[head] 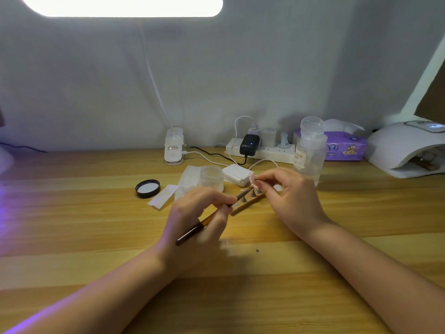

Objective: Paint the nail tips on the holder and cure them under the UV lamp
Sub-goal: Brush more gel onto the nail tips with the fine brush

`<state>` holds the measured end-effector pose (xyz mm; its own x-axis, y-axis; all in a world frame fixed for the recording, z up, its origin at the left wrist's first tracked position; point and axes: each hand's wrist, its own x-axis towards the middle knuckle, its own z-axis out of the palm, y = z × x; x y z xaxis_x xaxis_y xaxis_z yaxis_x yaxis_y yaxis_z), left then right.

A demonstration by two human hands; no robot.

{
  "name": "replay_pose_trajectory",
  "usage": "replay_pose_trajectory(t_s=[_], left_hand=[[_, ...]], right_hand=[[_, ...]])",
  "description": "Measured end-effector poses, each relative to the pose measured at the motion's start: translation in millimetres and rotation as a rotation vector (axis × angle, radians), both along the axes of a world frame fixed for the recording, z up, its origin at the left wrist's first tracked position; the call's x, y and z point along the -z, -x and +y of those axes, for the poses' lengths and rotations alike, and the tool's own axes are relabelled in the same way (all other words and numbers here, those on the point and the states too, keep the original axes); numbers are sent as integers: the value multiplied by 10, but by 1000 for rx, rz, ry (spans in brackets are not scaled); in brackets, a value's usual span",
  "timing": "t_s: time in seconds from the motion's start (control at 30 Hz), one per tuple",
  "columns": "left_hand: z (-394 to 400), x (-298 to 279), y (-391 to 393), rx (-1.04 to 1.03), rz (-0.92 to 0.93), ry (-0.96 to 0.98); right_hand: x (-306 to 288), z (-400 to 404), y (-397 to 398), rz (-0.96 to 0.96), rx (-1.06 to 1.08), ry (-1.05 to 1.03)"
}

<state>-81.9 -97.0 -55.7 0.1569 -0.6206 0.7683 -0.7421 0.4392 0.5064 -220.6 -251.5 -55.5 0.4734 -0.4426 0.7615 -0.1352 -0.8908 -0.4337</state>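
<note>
Your long pale wooden table (72, 213) runs along a grey wall, the white domed UV lamp (404, 145) sitting at its far right edge. At the centre lies the narrow wooden nail-tip holder (244, 206) with small grey pegs. Your left hand (199, 222) grips a slim dark brush (207, 221), bristles toward the small glossy pink nail tip (251, 178) pinched in your right hand (291, 196) above the holder
</note>
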Motion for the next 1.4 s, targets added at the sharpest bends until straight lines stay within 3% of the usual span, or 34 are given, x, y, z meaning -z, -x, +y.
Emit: replay_pose_trajectory(t_s=[0.3, 0.6, 0.77, 1.1, 1.4], left_hand=[[-52, 21, -60, 6, 2, 41], [-60, 50, -75, 41, 170, 29], [-74, 36, -74, 52, 56, 54], [-105, 105, -92, 123, 370, 6], [-87, 97, -67, 219, 392, -21]], right_hand=[[16, 10, -20, 15, -27, -2], [8, 8, -9, -1, -50, -92], [5, 11, -19, -6, -36, -76], [-17, 65, -13, -17, -71, -219], [-9, 73, -12, -18, -87, -268]])
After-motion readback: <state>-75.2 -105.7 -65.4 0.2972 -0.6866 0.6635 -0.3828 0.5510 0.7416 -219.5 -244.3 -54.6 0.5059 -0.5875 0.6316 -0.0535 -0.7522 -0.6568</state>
